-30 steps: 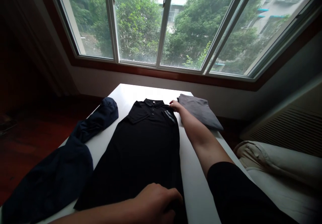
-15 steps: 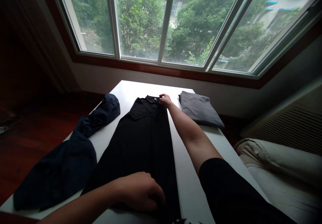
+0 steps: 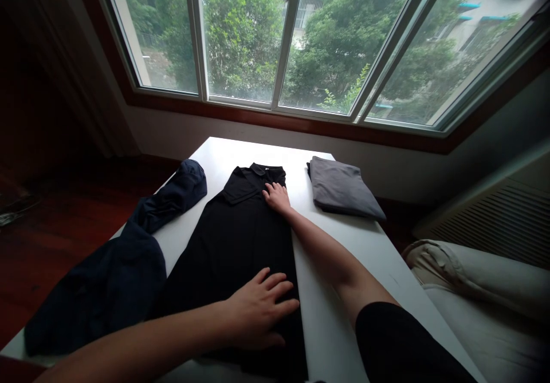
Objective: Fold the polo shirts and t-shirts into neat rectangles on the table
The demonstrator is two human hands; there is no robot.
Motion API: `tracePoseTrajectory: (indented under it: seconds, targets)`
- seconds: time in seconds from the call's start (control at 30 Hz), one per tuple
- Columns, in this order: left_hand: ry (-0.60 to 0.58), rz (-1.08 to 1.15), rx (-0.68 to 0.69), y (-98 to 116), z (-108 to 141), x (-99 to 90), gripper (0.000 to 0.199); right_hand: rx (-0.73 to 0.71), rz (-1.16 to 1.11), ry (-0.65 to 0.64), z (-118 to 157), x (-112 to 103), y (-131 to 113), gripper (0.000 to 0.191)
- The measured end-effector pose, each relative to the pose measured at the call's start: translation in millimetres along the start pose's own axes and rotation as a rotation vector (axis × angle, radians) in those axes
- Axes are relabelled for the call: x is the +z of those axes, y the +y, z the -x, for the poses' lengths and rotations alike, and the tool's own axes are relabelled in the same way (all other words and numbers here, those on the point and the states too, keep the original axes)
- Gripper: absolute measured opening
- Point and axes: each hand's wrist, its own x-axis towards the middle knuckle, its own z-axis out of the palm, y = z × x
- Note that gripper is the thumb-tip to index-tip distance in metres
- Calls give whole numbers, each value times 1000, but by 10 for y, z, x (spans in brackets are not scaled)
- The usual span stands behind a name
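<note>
A black polo shirt (image 3: 232, 239) lies lengthwise on the white table (image 3: 322, 251), its collar toward the window and one short sleeve folded inward at the upper left. My left hand (image 3: 262, 311) rests on the lower part of the shirt, fingers spread. Further up, near the collar, my right hand (image 3: 278, 197) lies flat on the shirt's right edge with its fingers apart. Neither hand grips the fabric. The shirt's bottom hem is partly hidden behind my left forearm.
Crumpled dark blue clothing (image 3: 107, 285) hangs over the table's left side. Folded grey clothing (image 3: 344, 188) sits at the far right corner. Beyond the table is a window (image 3: 275, 105). Light-coloured bedding (image 3: 485, 291) lies to the right.
My right hand has let go of the shirt near the collar and come down along its right edge. The left hand has opened from a curled shape and spread its fingers.
</note>
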Motion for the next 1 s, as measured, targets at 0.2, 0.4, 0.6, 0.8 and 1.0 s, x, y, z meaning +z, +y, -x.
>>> tracePoseTrajectory:
  seconds: [0.2,0.4,0.6,0.8,1.0]
  targets:
    - [-24,59,110,-119,-69,201,71,10,38,-124,-120,59,104,67]
    - [22,23,96,-174,-409,268,71,34,44,-134,-320,-23,216,66]
    - [133,14,30,-388,-417,245,64,24,85,-148,-267,-94,316,64]
    - [425,-146,-693,-1309,164,-212,52,5,125,-113,-7,-93,502,62]
    - [293,-130,-964,-1473,704,-294,60,-46,74,46,55,-193,285,52]
